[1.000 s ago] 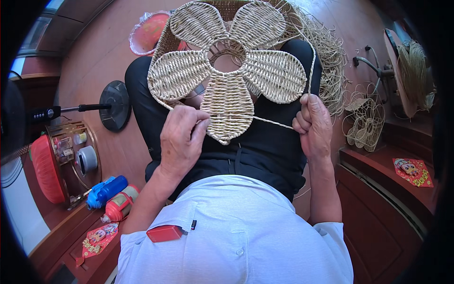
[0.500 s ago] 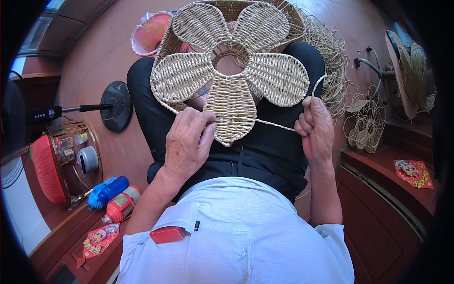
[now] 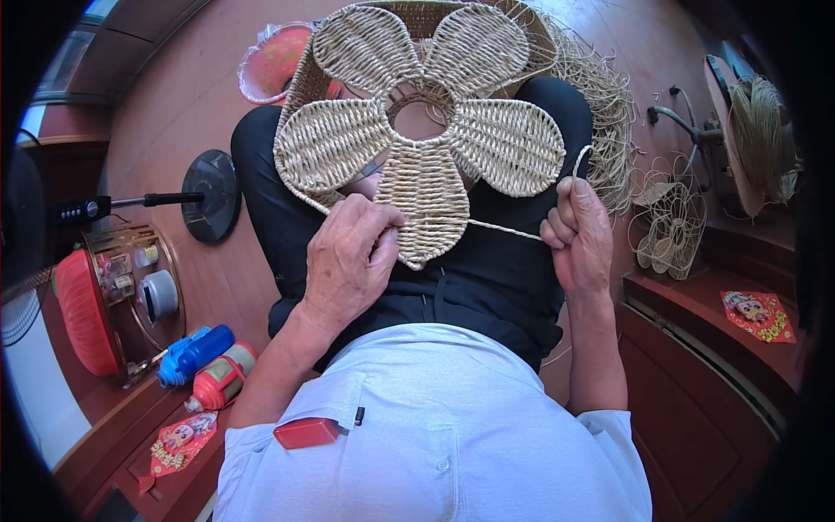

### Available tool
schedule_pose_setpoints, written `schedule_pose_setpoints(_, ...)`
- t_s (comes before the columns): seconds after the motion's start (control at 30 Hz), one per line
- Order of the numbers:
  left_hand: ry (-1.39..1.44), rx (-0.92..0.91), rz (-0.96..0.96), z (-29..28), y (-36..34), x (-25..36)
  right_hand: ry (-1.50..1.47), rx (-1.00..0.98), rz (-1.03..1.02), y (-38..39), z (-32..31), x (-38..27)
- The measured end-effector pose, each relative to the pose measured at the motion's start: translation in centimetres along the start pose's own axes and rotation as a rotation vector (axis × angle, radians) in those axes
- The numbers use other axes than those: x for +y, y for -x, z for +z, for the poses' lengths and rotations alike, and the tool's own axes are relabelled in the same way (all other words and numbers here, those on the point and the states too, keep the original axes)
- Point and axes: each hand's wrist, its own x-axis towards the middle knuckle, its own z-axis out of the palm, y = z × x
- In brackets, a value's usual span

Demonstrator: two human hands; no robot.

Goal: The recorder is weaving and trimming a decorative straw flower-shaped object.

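A flower-shaped woven straw piece (image 3: 424, 187) lies over my thighs, with several petals around a round hole. My left hand (image 3: 350, 257) is closed at the left edge of its nearest petal, fingertips pressed against the weave; the pinch itself is partly hidden. A thin twisted straw cord (image 3: 504, 229) runs out from that petal's right edge. Its other part is pinched in my right hand (image 3: 581, 230), above my right thigh, and the short free end sticks up past the thumb. Between petal and hand the cord looks straight and taut.
Beyond my knees stands a woven basket (image 3: 300, 91), with a heap of loose straw cord (image 3: 604, 113) to its right. At left are a fan base (image 3: 211, 196), a blue bottle (image 3: 198, 352) and a red bottle (image 3: 219, 381). Wire frames (image 3: 670, 226) lie at right.
The cord's free end above my right hand now curls over more to the right. Otherwise both hands keep their holds, and the whole scene has shifted only slightly left.
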Motion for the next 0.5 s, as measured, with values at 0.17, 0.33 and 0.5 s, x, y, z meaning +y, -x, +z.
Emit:
schedule_pose_setpoints(0.17,-0.025,0.029,0.077,0.0,-0.5,0.7,-0.027,-0.010,-0.024,0.5,0.4,-0.2)
schedule_pose_setpoints(0.33,0.023,0.029,0.229,2.5,-2.2,2.6,-0.013,-0.011,-0.064,1.2,2.0,-1.4)
schedule_pose_setpoints(0.5,0.000,-0.037,0.364,4.9,-3.9,3.5,-0.006,-0.082,-0.146,1.8,4.1,-2.7)
